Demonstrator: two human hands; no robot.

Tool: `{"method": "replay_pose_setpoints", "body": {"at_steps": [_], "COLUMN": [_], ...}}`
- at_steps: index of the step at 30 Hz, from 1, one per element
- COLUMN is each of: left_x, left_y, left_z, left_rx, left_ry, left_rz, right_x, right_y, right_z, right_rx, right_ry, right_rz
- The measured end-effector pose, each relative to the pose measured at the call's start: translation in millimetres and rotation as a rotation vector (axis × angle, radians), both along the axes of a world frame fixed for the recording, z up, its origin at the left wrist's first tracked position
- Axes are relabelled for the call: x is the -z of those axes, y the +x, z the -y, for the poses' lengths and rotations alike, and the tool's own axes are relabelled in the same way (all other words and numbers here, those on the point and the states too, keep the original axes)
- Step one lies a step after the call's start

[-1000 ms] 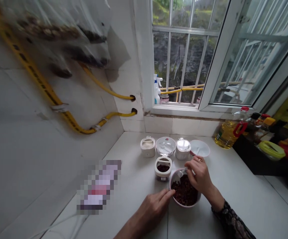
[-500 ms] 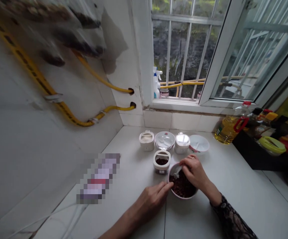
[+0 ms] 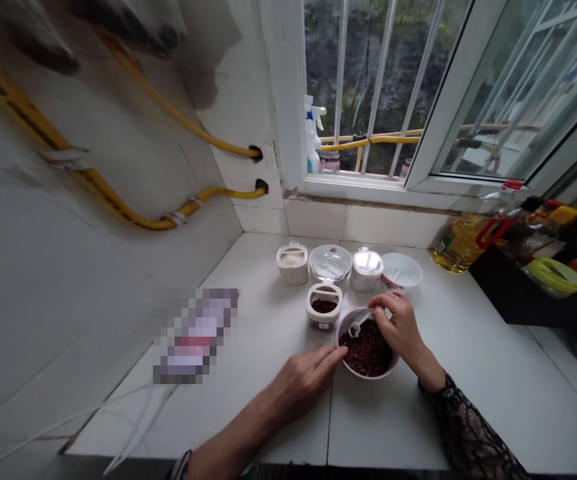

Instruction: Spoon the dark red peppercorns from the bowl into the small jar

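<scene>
We pinched a spoon (image 3: 356,326) with our right hand (image 3: 399,325) over the bowl (image 3: 344,363), our left hand (image 3: 304,381) spread against its rim.

1. Yellow hose (image 3: 153,225), left of the frame: dark printed marks run along it, too blurred to read.
2. Oil bottle (image 3: 461,243), right of the frame: label too small to read.
3. Packet (image 3: 196,337), lower left: pixelated, nothing legible.
</scene>
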State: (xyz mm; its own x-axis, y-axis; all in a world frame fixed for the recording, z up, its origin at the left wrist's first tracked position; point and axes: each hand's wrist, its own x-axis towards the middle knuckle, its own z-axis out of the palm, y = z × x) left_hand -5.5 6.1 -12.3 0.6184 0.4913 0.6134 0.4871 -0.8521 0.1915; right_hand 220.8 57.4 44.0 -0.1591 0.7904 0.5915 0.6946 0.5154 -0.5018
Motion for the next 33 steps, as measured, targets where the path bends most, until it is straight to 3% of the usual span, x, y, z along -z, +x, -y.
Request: {"method": "replay_pose_setpoints", "body": {"at_steps": [10,19,26,29,33], "left_x": [-1.4,-1.6,-0.4,0.8,0.0], "left_y": [-1.1,-1.9,-1.3,-1.3,-1.5], "left_z": [1.2,0.6,0.3,0.2,0.5], "left_rx": [0.013,0.009,0.001,-0.003,-0.002], "left_ry": [-0.042,-0.028,-0.012,-0.008,-0.013], "left_rz": [-0.002,-0.01,-0.014,-0.012,-0.008], "right_x": [-0.9,0.0,-1.2,-0.4,-1.1], "right_y": [-0.3,2.9,-6.5,-7.3,-1.8], "right_z": [1.0,-2.3,4.3,4.9,1.3], "right_rx": [-0.023,0.03,-0.059,-0.099,-0.047], "right_ry": [0.031,-0.179,-0.017,-0.073,-0.105], "right_rz": [0.054,-0.118,0.115,0.091,-0.019]}}
